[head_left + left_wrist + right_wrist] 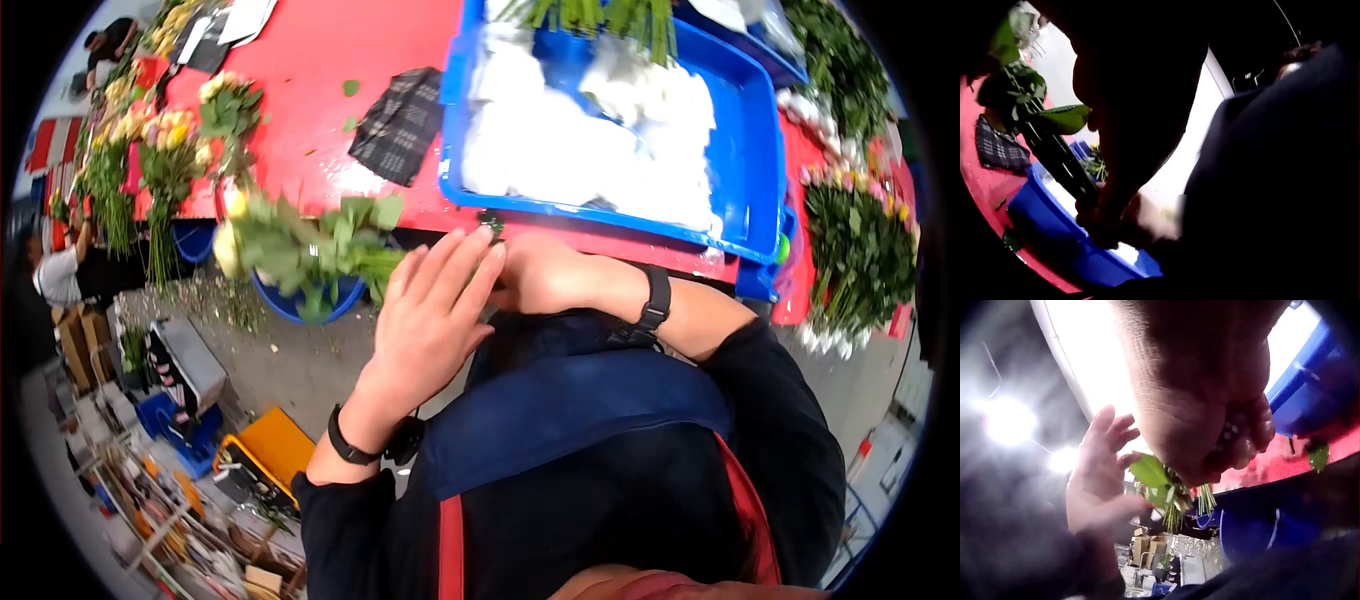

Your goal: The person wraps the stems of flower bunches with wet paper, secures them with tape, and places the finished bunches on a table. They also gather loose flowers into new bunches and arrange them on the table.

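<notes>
A bunch of pale roses (300, 240) lies sideways in front of the person, blooms to the left and stems to the right. The right hand (545, 275) grips the stems, its fingers curled round them; the stem ends show inside the fist in the right wrist view. The left hand (430, 300) has its fingers straight and lies over the stems, fingertips beside the right hand. Seen from the left wrist, the stems (1054, 150) slant down to the right hand (1154, 219), while the left hand is a dark outline.
A blue tray (455, 110) with white wrapping stands on the red table (310, 70), beside a dark patterned sheet (398, 128). Below the roses is a blue bucket (345, 300). Further bunches (860, 235) lie at the right, others (165, 175) at the left.
</notes>
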A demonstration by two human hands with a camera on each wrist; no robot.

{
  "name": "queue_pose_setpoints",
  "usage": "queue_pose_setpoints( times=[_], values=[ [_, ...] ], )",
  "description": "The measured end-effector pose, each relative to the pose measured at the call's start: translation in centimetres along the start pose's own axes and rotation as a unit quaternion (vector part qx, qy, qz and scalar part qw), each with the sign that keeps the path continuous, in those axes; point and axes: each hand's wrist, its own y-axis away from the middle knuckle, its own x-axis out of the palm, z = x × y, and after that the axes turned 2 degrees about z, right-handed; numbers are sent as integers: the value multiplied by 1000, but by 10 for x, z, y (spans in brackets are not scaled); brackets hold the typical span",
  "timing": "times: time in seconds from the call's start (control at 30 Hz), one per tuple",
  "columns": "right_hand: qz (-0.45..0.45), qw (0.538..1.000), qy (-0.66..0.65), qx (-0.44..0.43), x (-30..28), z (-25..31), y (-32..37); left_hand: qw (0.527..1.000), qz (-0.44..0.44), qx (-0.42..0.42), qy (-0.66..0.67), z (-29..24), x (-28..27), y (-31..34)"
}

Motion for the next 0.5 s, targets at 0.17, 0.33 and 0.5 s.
queue_pose_setpoints(
  times=[0.17,0.33,0.5],
  values=[
    [50,998,3,27,-9,-8,38,947,277,-156,46,4,78,-27],
    [-178,958,-192,116,-65,-54,60,891,165,-317,279,1,89,-34],
    [-202,942,33,264,-79,-128,24,840,141,-437,290,0,96,-46]
  ],
)
